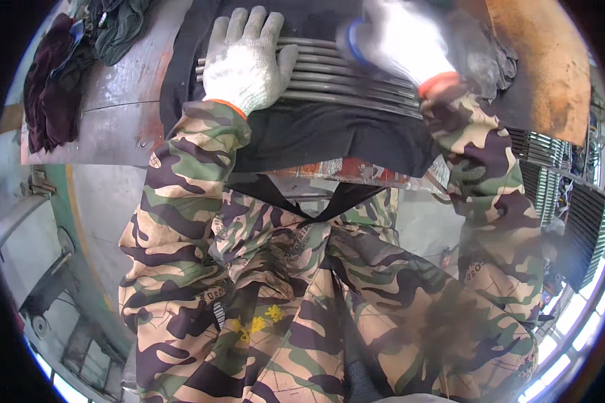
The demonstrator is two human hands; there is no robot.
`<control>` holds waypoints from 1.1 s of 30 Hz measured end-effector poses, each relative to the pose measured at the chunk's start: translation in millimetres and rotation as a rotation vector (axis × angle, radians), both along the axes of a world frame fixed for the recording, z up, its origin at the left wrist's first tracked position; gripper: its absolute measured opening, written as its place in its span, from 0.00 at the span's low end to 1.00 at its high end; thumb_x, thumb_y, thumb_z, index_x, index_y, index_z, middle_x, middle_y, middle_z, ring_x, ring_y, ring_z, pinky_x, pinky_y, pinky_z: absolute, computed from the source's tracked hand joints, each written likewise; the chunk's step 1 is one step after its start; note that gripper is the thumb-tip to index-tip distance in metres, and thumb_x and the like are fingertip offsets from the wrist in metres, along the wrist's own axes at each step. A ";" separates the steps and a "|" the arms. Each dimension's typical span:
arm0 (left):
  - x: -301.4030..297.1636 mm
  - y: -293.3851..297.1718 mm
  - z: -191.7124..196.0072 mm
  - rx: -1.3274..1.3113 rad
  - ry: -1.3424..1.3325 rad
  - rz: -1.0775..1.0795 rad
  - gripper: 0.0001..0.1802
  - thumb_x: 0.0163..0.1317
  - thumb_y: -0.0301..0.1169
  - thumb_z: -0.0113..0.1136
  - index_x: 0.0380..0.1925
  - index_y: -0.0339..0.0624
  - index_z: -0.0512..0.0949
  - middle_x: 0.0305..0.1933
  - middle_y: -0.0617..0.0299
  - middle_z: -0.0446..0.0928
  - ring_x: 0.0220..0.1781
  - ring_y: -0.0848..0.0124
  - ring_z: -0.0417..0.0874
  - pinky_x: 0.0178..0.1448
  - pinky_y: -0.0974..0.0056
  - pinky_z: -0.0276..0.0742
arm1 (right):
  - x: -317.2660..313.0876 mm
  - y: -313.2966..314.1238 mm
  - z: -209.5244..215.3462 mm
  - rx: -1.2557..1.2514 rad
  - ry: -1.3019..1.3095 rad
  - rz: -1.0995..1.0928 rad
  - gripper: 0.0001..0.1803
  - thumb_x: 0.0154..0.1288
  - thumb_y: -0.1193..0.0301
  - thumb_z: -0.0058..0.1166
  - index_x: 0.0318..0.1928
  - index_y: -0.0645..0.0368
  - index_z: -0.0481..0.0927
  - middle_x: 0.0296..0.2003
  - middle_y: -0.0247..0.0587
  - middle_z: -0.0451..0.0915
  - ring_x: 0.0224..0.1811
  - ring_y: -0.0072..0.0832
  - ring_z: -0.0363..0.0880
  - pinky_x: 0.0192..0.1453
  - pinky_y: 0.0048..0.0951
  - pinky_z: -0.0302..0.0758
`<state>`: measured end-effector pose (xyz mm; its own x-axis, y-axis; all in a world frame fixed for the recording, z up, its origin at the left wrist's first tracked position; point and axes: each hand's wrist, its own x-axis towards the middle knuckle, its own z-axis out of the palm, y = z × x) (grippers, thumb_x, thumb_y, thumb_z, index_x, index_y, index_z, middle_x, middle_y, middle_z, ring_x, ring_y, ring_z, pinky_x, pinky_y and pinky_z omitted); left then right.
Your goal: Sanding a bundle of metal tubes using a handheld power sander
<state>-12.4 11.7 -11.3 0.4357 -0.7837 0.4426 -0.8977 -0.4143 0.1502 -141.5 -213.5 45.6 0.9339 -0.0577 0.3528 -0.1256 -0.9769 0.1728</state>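
Observation:
Several grey metal rods (pixel 336 78) lie side by side on a black cloth (pixel 316 138). My left hand (pixel 245 67), in a white knitted glove with an orange cuff, rests flat across their left part, its fingers spread. Over the right part of the rods is my gloved right hand (pixel 407 43), smeared by motion and glare. At its left side shows a blurred thing with a curved blue edge (pixel 356 41), which this hand appears to grip. What kind of thing it is cannot be made out, and the right fingers are mostly hidden.
Dark red cloth (pixel 50 87) and dark green cloth (pixel 121 30) lie on the metal table (pixel 117 124) at the far left. A grey rag (pixel 497 64) and a brown board (pixel 548 60) are at the right. Racks with rows of dark bars (pixel 551 181) stand beyond.

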 end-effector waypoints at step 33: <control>11.7 12.7 18.5 0.090 0.029 0.018 0.27 0.69 0.40 0.62 0.62 0.36 0.78 0.65 0.43 0.78 0.66 0.44 0.77 0.70 0.45 0.71 | -67.5 11.3 19.3 0.164 0.160 0.057 0.10 0.67 0.64 0.59 0.41 0.58 0.80 0.36 0.49 0.80 0.39 0.49 0.84 0.36 0.54 0.84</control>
<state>-0.8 24.4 7.2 0.4620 -0.8113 0.3582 -0.8856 -0.4436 0.1375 -209.0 -202.2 64.9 0.9806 -0.0478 0.1902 -0.0534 -0.9983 0.0245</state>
